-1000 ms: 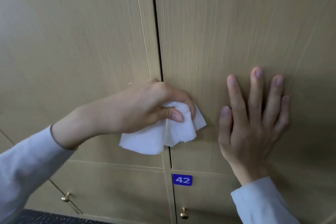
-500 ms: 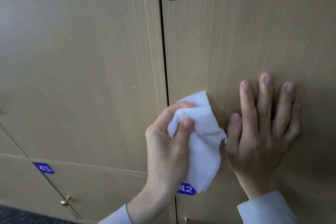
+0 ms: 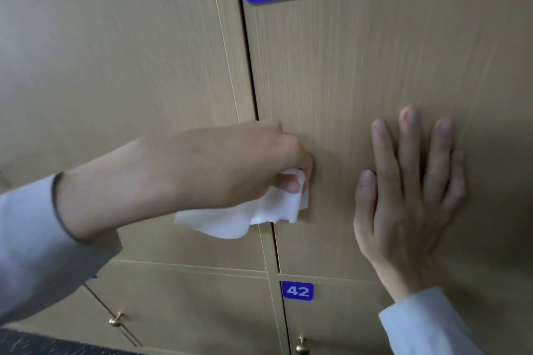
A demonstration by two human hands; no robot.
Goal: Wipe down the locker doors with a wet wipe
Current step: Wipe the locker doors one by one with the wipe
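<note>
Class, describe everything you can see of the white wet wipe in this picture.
The white wet wipe is a thin, soft, crumpled sheet, seemingly paper or cloth. The left hand grips its bunched upper part, fingers curled round it, pressing it against the tan wood-grain locker door numbered 39 near the door's left edge. Its loose lower part hangs in folds below the hand, across the dark gap between doors. Nothing else touches it.

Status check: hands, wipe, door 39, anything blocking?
Left hand grips wet wipe at door 39 left edge. Right hand flat on same door. Nothing blocking.
</note>
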